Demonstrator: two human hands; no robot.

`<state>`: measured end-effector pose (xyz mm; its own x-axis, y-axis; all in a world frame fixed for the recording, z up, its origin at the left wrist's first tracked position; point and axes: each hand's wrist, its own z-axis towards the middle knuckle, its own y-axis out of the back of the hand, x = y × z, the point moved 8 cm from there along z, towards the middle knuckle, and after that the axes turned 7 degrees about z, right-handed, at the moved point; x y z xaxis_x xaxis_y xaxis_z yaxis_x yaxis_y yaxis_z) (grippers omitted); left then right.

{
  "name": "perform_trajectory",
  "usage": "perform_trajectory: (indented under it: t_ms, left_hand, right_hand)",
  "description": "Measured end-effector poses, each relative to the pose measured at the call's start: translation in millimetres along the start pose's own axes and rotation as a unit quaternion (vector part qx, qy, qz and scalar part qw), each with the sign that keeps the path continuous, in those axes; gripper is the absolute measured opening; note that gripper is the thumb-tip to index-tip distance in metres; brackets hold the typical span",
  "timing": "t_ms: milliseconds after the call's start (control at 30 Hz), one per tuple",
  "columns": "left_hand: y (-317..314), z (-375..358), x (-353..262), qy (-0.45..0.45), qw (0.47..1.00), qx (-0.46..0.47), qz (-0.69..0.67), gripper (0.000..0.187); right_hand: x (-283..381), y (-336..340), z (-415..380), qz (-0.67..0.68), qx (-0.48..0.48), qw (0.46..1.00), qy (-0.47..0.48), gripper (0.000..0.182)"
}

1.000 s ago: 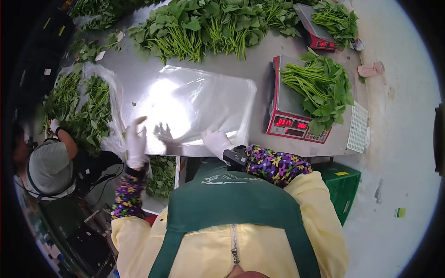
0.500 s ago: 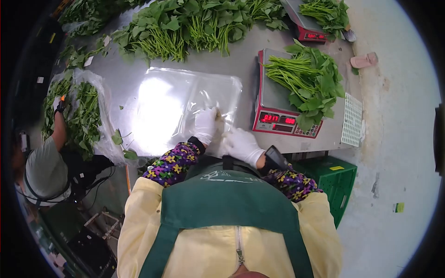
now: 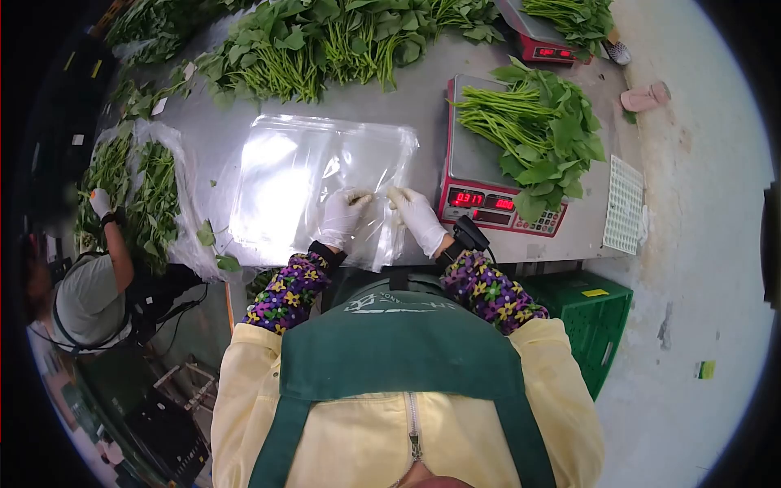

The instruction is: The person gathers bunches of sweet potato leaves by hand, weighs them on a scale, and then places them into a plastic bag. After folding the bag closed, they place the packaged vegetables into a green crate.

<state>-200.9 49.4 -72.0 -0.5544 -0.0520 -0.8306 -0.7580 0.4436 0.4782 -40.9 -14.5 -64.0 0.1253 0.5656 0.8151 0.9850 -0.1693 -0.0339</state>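
Observation:
My left hand, in a white glove, has its fingers closed on a clear plastic bag near the table's front edge. On the bag's other side, my gloved right hand pinches its edge between thumb and fingers. Under and beyond it lies a stack of flat clear bags, bright with glare. To the right of my right hand, a red digital scale reads 0.317. A bunch of leafy green stems rests across its pan, leaves hanging over the right side.
More leafy bunches line the table's far side, and a second scale stands at the far right. A white grid tray lies at the right edge. Below is a green crate. At left, a co-worker's gloved hand touches greens in a plastic-lined container.
My right hand has moved up and turned, its fingers now at the bag's edge. My left hand has shifted slightly left. The bag between them is lifted and spread more. The co-worker's hand has moved lower.

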Motion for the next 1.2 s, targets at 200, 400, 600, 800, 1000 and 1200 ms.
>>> perform_trajectory:
  t_ms: [200, 400, 600, 800, 1000, 1200]
  left_hand:
    - [0, 2, 9, -0.039, 0.999, -0.031, 0.018, 0.016]
    - [0, 5, 14, -0.001, 0.999, -0.005, -0.035, 0.016]
    - [-6, 10, 32, -0.001, 0.997, -0.045, -0.063, 0.014]
    - [-5, 16, 42, 0.074, 0.979, -0.017, -0.189, 0.017]
    - [78, -69, 10, 0.048, 0.939, -0.307, -0.150, 0.051]
    - [110, -156, 121, 0.268, 0.827, -0.480, -0.118, 0.059]
  right_hand:
    - [-32, 2, 38, -0.035, -0.016, 0.999, 0.034, 0.036]
    - [-10, 6, 28, -0.039, -0.051, 0.998, 0.019, 0.034]
    - [-1, 4, 27, -0.219, -0.075, 0.972, 0.044, 0.035]
    - [-13, 8, 29, -0.182, -0.089, 0.979, 0.031, 0.031]
    - [34, 15, 0, -0.295, -0.195, 0.926, 0.132, 0.039]
    - [124, -38, 47, -0.477, -0.136, 0.789, 0.364, 0.059]
